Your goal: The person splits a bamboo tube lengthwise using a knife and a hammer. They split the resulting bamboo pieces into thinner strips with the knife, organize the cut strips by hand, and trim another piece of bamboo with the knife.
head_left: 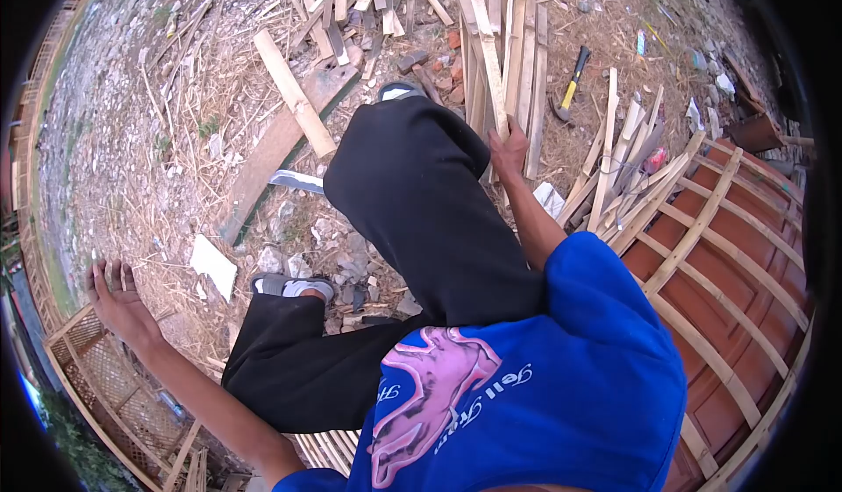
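Observation:
My right hand is closed round the lower end of a long thin wooden slat, beside my raised knee. That slat lies over a bundle of similar slats. Out to the far left, my left hand is raised with its fingers apart and something small and white at a fingertip. A short board rests across a wider, darker plank. Next to my knee, a flat metal blade lies partly hidden behind my leg.
A hammer with a yellow and black handle lies right of the bundle. More slats and a wooden lattice over reddish panels are on the right. Loose wood is piled at the top; a lattice frame stands lower left.

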Tool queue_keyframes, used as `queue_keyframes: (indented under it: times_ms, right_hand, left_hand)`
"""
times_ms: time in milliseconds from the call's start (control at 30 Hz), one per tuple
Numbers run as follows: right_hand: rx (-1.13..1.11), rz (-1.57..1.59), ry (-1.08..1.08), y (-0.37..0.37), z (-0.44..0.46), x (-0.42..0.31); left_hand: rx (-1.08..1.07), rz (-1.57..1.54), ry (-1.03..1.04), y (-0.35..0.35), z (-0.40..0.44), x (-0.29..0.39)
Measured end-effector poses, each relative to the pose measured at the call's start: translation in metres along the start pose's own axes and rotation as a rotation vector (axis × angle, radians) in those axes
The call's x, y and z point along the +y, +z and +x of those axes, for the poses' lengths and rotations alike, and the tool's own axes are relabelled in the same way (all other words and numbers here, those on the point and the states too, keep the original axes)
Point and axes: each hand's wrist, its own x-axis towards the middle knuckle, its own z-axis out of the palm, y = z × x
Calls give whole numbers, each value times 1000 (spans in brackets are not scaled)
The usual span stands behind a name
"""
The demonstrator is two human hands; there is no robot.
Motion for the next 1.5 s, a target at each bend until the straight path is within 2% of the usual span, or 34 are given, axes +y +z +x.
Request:
queue_keyframes:
  times_ms: [167, 400, 600, 700, 833, 967, 1067, 1167, 1267, 1367, 1500]
  right_hand:
    - [11, -117, -178, -8, 35, -9]
    - [-51, -29, -9, -2, 44, -17]
    - [29, 32, -1, 2, 44, 0]
    - [88, 65, 171, -1, 42, 4]
    - [190, 30, 179, -9, 41, 17]
    - [193, -24, 223, -14, 41, 36]
    - [163, 13, 250, -22, 44, 18]
    - [176, 20, 189, -15, 65, 18]
    - [117, -128, 205, -11, 84, -1]
    - [-21, -181, 221, -2, 91, 12]
    - [-80, -361, 177, 0, 67, 1]
  left_hand:
    - [-40, 15, 17, -3, 2, -3]
    - [-48, 24, 14, -2, 0, -5]
    - [-56, 53, 16, 7, -4, -3]
    - [-65, 65, 23, 7, -2, -3]
    - [-57, 78, 19, 9, -5, -3]
    - [-64, 95, 21, 10, -5, -2]
    - [-61, 103, 20, 8, -4, -3]
    - [-66, 102, 17, 7, -3, -4]
    - [-81, 96, 23, 3, -1, -5]
    - [-82, 105, 23, 4, -2, -5]
    - [-86, 104, 26, 4, -1, -7]
